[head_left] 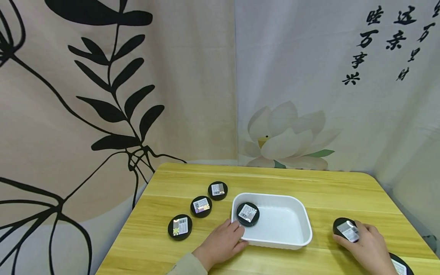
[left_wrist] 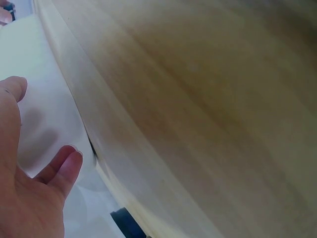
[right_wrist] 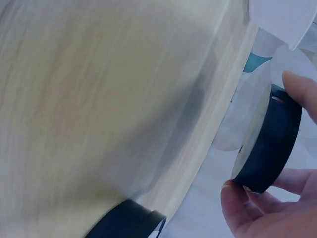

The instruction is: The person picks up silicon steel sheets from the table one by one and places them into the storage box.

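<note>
My left hand (head_left: pixel 223 241) grips the near left corner of a white plastic tray (head_left: pixel 280 243), thumb at the front wall and fingers at the left side. In the left wrist view its fingers (left_wrist: pixel 68 168) lie against the pale wall. One flat black round container (head_left: pixel 248 214) with a silver barcode label sits inside the tray, at its left end. To the tray's right, my right hand (head_left: pixel 372 246) holds another black round container (head_left: pixel 346 230) by its edge, thumb on one side and fingers on the other. The right wrist view shows its thick dark side wall (right_wrist: pixel 277 139), tilted above the table.
Three more labelled black containers, near (head_left: pixel 180 227), middle (head_left: pixel 201 206) and far (head_left: pixel 217 190), lie in a slanting row left of the tray. Another black container (head_left: pixel 400 264) is partly hidden by my right hand. A printed curtain (head_left: pixel 203 95) hangs behind the wooden table (head_left: pixel 330 187).
</note>
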